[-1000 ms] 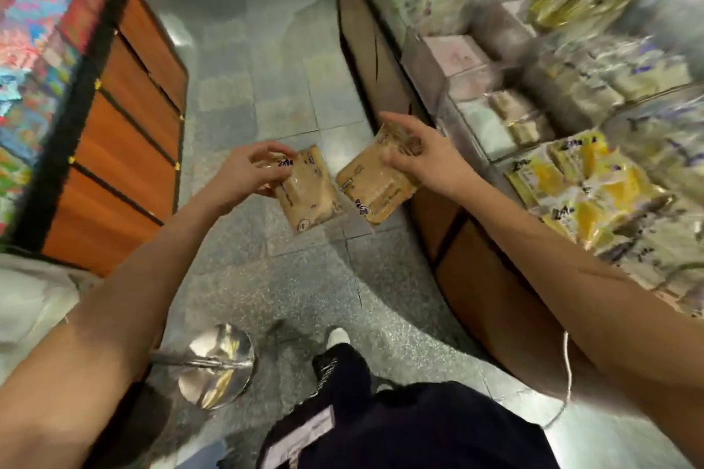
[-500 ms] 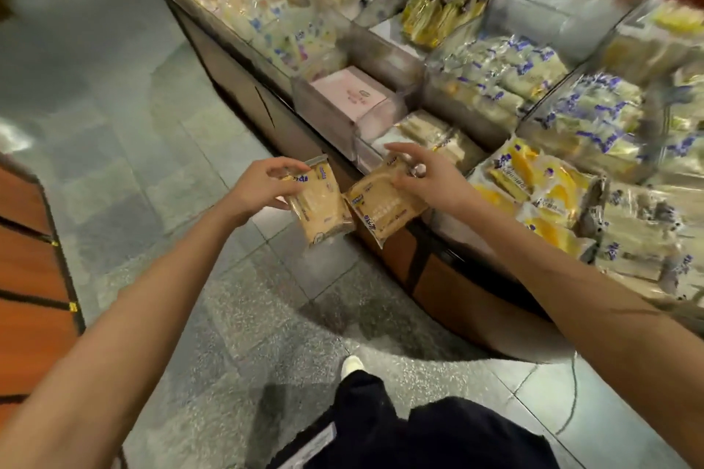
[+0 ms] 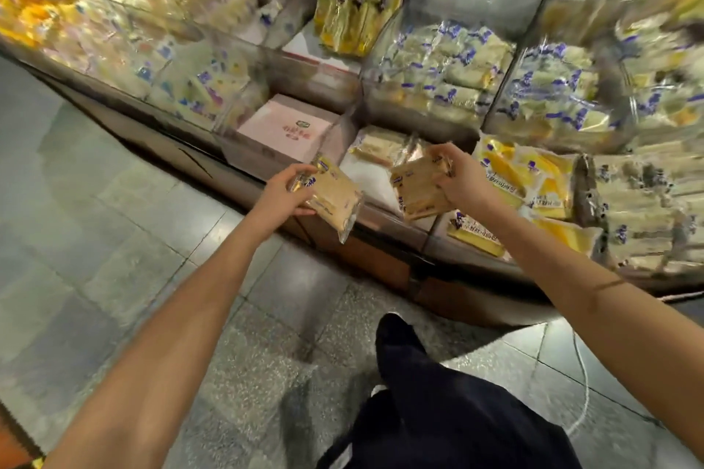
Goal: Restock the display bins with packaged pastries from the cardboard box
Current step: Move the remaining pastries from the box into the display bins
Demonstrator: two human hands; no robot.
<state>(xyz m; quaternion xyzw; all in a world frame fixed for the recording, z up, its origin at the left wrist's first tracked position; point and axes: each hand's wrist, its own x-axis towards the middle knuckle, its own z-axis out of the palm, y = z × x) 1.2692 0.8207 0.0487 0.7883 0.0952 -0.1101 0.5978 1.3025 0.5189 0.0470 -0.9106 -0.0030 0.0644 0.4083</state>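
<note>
My left hand (image 3: 280,194) grips a tan packaged pastry (image 3: 335,198) by its top edge, just in front of the display counter. My right hand (image 3: 463,179) holds a second tan pastry packet (image 3: 417,190) over the front rim of a clear display bin (image 3: 365,173). That bin holds a few similar packets (image 3: 381,148) toward its back and shows a bare white floor. The cardboard box is out of view.
A pink box (image 3: 282,129) fills the bin to the left. Yellow packets (image 3: 533,179) lie in the bin to the right. White-and-blue wrapped pastries (image 3: 445,68) fill the upper bins. Grey tiled floor (image 3: 114,240) spreads on the left, and my dark trouser leg (image 3: 419,392) is below.
The view has swung right from the aisle to face the counter. Both hands have carried their packets forward and up, to the front of the bins.
</note>
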